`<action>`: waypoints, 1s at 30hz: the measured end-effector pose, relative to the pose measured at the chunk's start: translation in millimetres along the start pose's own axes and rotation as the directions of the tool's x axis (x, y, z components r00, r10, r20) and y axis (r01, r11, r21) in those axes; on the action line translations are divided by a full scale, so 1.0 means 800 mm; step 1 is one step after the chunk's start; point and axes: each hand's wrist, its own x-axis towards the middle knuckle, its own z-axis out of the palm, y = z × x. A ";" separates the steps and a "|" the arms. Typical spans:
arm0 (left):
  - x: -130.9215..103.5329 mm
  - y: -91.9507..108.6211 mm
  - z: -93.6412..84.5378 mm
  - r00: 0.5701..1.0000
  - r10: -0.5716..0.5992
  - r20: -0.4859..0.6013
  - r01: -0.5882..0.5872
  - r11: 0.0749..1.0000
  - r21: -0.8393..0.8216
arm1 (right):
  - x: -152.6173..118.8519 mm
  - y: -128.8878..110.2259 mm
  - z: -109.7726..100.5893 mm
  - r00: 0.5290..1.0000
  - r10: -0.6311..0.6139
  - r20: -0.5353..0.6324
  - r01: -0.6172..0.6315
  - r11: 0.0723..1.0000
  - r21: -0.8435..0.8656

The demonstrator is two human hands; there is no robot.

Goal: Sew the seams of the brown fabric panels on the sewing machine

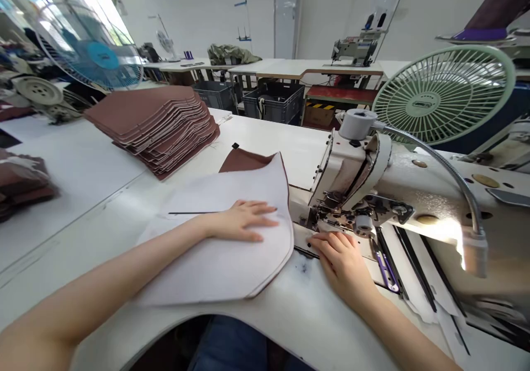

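Note:
My left hand (244, 221) lies flat, palm down with fingers spread, on a large white-faced panel (207, 271). This panel has a curved right edge with a dark brown border, and its far corner curls up to show a brown face (248, 161). A narrow dark slit (188, 213) runs across the white side beside my left wrist. My right hand (337, 249) rests at the bed of a sewing machine (351, 167), just in front of the needle area. Its fingers are bent and close together, and whatever is under the fingertips is hidden.
Behind the panel stands a tall stack of brown pieces (157, 122). Purple-handled thread snips (387, 269) and long black and white strips (414, 266) lie right of my right hand. A bendable lamp (474, 249) hangs over the machine. A green fan (426, 103) stands behind it.

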 end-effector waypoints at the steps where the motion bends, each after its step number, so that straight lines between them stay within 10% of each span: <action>1: -0.022 0.009 -0.002 0.999 0.017 0.049 -0.015 0.999 -0.052 | 0.001 -0.005 0.000 1.000 -0.029 -0.003 0.029 0.999 -0.023; 5: -0.065 0.039 -0.011 0.992 0.030 0.122 0.004 0.963 -0.270 | 0.008 -0.034 0.000 0.986 -0.158 -0.046 0.151 0.979 -0.134; 10: -0.014 0.042 0.018 0.944 0.062 -0.323 -0.068 0.998 -0.006 | 0.010 -0.068 0.001 0.938 -0.343 -0.053 0.326 0.923 -0.203; 17: 0.065 0.033 0.080 0.874 0.217 -0.434 -0.146 0.971 0.190 | 0.006 -0.061 0.015 0.979 -0.202 -0.004 0.198 0.964 -0.178; 24: 0.090 0.033 0.088 0.778 0.320 -0.540 -0.246 0.947 0.207 | 0.004 -0.049 0.003 0.980 -0.191 0.050 0.197 0.964 -0.178; 30: 0.104 0.036 0.090 0.776 0.340 -0.531 -0.269 0.940 0.208 | 0.001 -0.042 -0.004 0.984 -0.173 0.043 0.178 0.971 -0.158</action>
